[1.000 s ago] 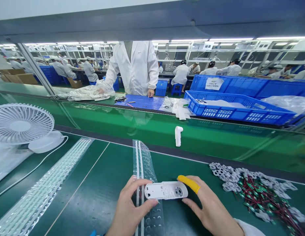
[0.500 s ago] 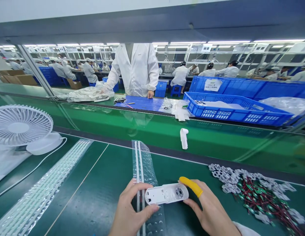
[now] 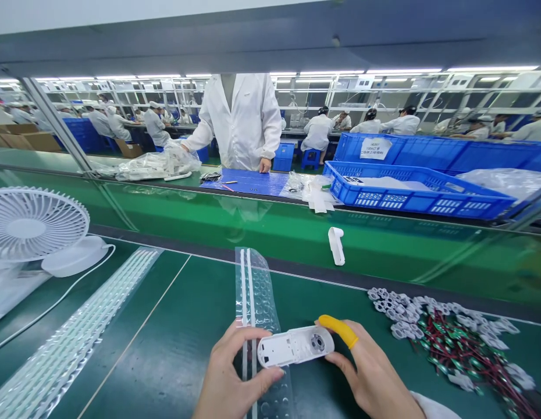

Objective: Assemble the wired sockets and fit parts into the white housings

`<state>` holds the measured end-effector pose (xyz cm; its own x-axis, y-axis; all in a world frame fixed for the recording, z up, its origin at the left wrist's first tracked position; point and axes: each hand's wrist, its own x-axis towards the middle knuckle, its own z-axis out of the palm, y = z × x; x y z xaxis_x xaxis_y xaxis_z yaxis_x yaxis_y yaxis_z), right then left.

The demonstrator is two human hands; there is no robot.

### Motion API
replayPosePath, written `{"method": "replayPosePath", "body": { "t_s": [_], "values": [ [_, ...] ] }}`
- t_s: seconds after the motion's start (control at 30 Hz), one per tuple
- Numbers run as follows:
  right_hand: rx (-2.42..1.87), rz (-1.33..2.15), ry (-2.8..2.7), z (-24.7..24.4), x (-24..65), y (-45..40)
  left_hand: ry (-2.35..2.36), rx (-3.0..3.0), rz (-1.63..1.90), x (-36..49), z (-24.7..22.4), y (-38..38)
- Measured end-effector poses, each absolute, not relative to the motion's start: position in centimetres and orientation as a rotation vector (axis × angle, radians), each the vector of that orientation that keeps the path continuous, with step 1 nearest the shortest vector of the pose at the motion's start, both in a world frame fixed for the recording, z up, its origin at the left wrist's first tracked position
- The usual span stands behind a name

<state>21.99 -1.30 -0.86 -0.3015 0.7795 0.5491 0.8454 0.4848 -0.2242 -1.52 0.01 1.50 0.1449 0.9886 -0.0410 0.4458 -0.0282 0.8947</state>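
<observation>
Between my two hands is a white elongated plastic housing, its hollow inner side facing up, with a dark round part set in its right end. My left hand pinches the left end between thumb and fingers. The right end is gripped by my right hand, which wears a yellow finger cot on one finger. Under the housing lies a strip of clear bubble wrap with white bands. A similar white housing rests on the green belt beyond the bench edge.
At right lies a pile of grey plastic rings and small green boards with red wires. A white fan and a long plastic-wrapped strip are at left. Across the belt, a person in a white coat stands near a blue crate.
The white housing on the belt has shifted slightly to the right. My hands keep the same grip on the held housing, and the view has moved a little.
</observation>
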Motion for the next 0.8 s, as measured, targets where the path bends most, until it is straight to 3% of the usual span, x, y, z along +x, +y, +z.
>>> {"method": "replayPosePath", "body": {
  "t_s": [0.8],
  "values": [
    [-1.305, -0.301, -2.145, -0.4, 22.0, -1.7, 1.468, 1.587, 0.833, -0.7, 2.5, -0.5]
  ]
}}
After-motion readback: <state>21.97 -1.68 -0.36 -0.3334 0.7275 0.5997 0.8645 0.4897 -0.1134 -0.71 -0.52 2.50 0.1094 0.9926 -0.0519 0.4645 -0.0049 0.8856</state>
